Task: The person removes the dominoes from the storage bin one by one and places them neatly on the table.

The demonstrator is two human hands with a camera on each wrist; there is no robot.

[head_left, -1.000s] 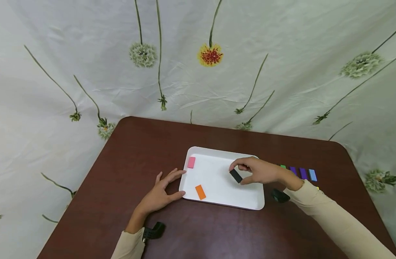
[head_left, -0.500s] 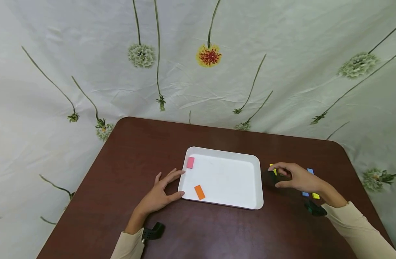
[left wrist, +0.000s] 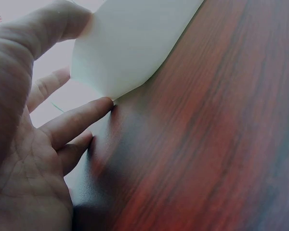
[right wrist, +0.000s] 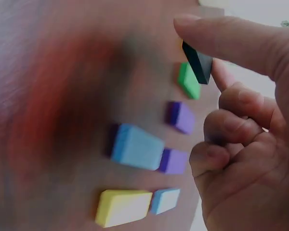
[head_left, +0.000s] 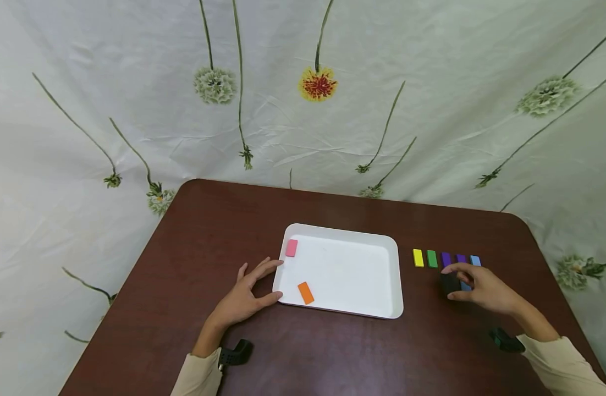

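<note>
My right hand pinches a black block between thumb and index finger, right of the white tray. In the right wrist view, the black block shows tilted at the fingertips, the other fingers curled. My left hand touches the tray's left side with thumb and index finger, its fingers spread and fairly straight. Inside the tray, a pink block lies by the left wall. An orange block lies at an angle near the front left.
Right of the tray stands a row: yellow block, green block, two purple blocks and a light blue block. A blue block is partly hidden by the right hand. Another yellow block shows in the right wrist view.
My right hand has carried the black block from above the tray to the right, over the table by the block row. The left hand has stayed at the tray's side.
</note>
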